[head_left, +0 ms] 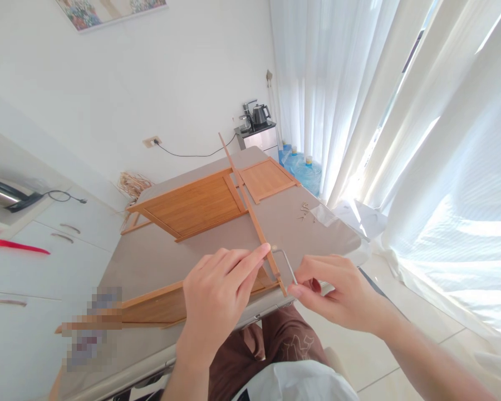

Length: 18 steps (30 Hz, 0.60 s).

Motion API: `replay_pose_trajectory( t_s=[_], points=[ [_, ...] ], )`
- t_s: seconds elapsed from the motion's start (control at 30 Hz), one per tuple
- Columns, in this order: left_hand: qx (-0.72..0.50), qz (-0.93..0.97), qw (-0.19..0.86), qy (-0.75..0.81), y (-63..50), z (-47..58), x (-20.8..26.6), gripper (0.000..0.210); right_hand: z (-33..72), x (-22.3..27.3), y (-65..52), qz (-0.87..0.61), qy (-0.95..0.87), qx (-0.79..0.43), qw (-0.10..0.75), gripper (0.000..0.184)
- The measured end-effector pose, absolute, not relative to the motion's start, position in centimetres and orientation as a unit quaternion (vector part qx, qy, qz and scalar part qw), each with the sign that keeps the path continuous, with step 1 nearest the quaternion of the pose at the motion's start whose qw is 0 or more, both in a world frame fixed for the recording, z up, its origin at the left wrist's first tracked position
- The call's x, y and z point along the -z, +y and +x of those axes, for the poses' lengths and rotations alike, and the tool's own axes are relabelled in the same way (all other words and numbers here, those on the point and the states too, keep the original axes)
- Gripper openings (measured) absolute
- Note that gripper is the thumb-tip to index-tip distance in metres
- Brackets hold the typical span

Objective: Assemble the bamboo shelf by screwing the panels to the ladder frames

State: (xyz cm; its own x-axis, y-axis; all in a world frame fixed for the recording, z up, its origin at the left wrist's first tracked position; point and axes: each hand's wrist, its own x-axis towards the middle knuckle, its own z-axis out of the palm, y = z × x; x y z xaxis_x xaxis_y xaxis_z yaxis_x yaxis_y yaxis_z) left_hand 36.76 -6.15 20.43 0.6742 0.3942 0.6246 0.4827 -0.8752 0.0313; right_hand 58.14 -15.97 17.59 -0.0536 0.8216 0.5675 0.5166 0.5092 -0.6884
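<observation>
My left hand (217,301) closes on a long, narrow wooden rail (254,217) near its close end, fingertips pressed on its side. Between the thumb and fingers of my right hand (338,289) is a bent metal hex key (290,264). The key's short end meets the rail's right side beside my left fingertips; any screw head there is too small to make out. A framed wooden panel (196,206) stands on edge against the rail's left side. Another wooden panel (150,314) sits at the table's front edge, partly hidden behind my left hand.
A smaller wooden panel (269,179) lies flat on the grey table (292,228). Several loose screws (304,211) and a clear plastic bag (325,214) are at the right. Beyond the table are a kettle stand (256,136), blue water jugs (303,167) and white curtains (317,83).
</observation>
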Motion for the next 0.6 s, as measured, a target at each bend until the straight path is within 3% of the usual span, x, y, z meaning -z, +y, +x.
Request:
replay_pose_trajectory(
  t_s=[0.1,0.27,0.47,0.6],
  points=[
    [0.327,-0.913,0.068,-0.237,-6.2,36.8,-20.6,0.034,58.5,-19.4,-14.0,-0.472,-0.684,-0.125,0.542,0.023],
    [0.330,-0.914,0.066,-0.225,-6.2,36.9,-21.0,0.033,59.2,-20.7,-9.9,-0.487,-0.645,-0.192,0.557,0.016],
    [0.334,-0.913,0.063,-0.225,-6.1,36.9,-20.9,0.031,59.5,-18.4,-8.4,-0.495,-0.592,-0.335,0.541,0.024],
    [0.334,-0.912,0.074,-0.227,-6.1,36.8,-20.6,0.033,59.5,-15.9,-10.3,-0.523,-0.567,-0.366,0.521,0.027]
  ],
)
